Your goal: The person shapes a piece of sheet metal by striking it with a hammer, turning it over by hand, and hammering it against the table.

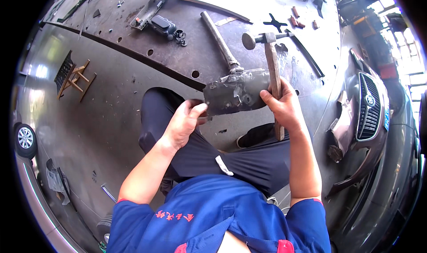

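A dented dark metal plate [233, 93] with small holes and torn spots rests at the front edge of a steel work table [129, 53]. My left hand [184, 124] grips its left end, fingers curled round the edge. My right hand [284, 108] pinches its right end while also holding the wooden handle of a hammer [278, 133], whose round metal head stands upright above the plate, toward the table's far side. Beyond the plate lies a long metal rod [213, 33], its near end meeting the plate's back edge; I cannot tell whether they are joined.
A black cross-shaped tool [275, 22], copper-coloured pieces [297, 22], black strips [307, 53] and a plastic part [162, 26] lie on the table. A wooden folding stool [71, 82] stands left. A car bumper with grille [369, 110] is right; a wheel [25, 139] shows far left.
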`<state>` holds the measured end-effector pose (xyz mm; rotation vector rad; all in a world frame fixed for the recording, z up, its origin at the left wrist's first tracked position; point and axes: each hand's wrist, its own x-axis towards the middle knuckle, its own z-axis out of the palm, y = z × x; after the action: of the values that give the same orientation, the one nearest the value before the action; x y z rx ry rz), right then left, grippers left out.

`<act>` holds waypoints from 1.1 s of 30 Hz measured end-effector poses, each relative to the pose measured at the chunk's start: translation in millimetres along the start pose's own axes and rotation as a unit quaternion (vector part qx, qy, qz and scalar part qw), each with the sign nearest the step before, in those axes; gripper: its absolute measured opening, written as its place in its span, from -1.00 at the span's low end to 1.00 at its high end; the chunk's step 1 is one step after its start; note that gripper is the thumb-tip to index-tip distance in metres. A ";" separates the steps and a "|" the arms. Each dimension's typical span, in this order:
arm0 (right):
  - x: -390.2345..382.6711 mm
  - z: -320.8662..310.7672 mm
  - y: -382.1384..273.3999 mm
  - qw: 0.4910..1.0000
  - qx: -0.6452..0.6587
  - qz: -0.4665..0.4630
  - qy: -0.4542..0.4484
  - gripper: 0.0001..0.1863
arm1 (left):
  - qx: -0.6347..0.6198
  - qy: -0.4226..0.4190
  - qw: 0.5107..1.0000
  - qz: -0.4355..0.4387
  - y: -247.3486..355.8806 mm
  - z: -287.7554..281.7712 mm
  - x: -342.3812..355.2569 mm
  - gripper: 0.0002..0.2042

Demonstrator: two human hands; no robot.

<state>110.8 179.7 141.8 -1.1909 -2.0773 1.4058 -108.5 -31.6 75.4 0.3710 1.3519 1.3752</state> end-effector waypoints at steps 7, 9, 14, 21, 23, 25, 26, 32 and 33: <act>4.0 -2.3 -8.8 1.000 -0.020 0.012 0.009 -0.71 | -0.037 -0.040 0.996 -0.074 26.2 52.3 27.7 -0.68; 0.1 -0.9 -8.8 1.000 -0.018 0.006 0.023 -0.72 | -0.044 -0.060 0.995 -0.062 16.3 47.3 32.6 -0.69; -20.4 -21.8 -7.0 0.961 -0.186 -0.179 0.096 -0.68 | -0.067 -0.069 0.995 -0.025 12.7 49.2 36.7 -0.67; -90.9 -19.3 -61.2 0.946 0.300 0.033 -0.117 -0.60 | -0.123 -0.076 0.989 0.002 16.8 53.5 28.8 -0.73; -102.4 4.8 -56.2 0.980 0.192 0.041 -0.026 -0.78 | -0.155 -0.078 0.985 0.008 15.3 55.0 29.4 -0.74; -110.5 15.8 -56.6 0.987 0.153 0.051 -0.012 -0.80 | -0.160 -0.078 0.984 0.021 4.6 53.0 35.5 -0.74; -113.5 20.1 -53.5 0.989 0.142 0.036 -0.001 -0.80 | -0.163 -0.078 0.983 0.022 5.0 52.0 34.9 -0.74; -126.2 27.1 -48.8 0.995 0.093 -0.044 0.003 -0.70 | -0.173 -0.138 0.975 0.033 8.9 27.8 39.3 -0.74; -127.7 29.0 -42.4 0.998 0.060 -0.026 -0.001 -0.71 | -0.172 -0.149 0.974 0.020 11.3 23.6 39.9 -0.75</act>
<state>146.1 54.3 186.2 -1.0818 -1.9807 1.4852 -107.8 16.1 73.8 0.3547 0.8472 1.4894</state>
